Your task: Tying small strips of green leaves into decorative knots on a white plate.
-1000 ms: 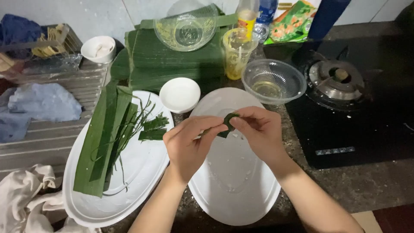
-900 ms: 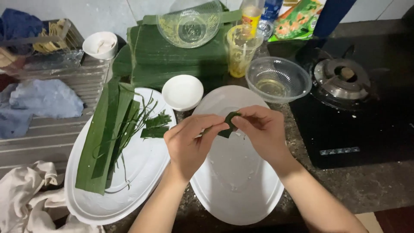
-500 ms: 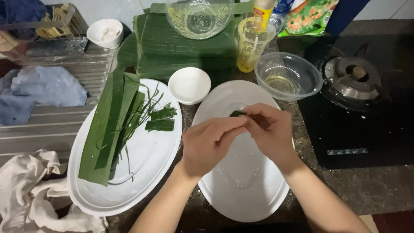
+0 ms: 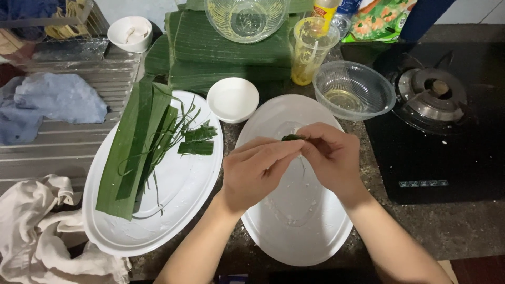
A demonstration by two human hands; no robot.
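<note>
Both my hands meet over the oval white plate (image 4: 294,236) in front of me. My left hand (image 4: 255,173) and right hand (image 4: 331,158) pinch a small folded green leaf piece (image 4: 292,138) between their fingertips; only its top edge shows, the rest hidden by my fingers. To the left, touching nothing I hold, a second white oval plate (image 4: 179,210) carries long banana leaf strips (image 4: 131,152), thin green strings and a few short cut leaf bits (image 4: 197,142). A small white bowl (image 4: 232,99) sits between the two plates. Beyond it, a stack of folded banana leaves (image 4: 221,58) with a glass bowl (image 4: 246,18) on top. A clear plastic bowl (image 4: 353,90) and a plastic cup (image 4: 311,50) stand near the gas burner (image 4: 431,94). Crumpled cloth (image 4: 37,231) lies at far left.
</note>
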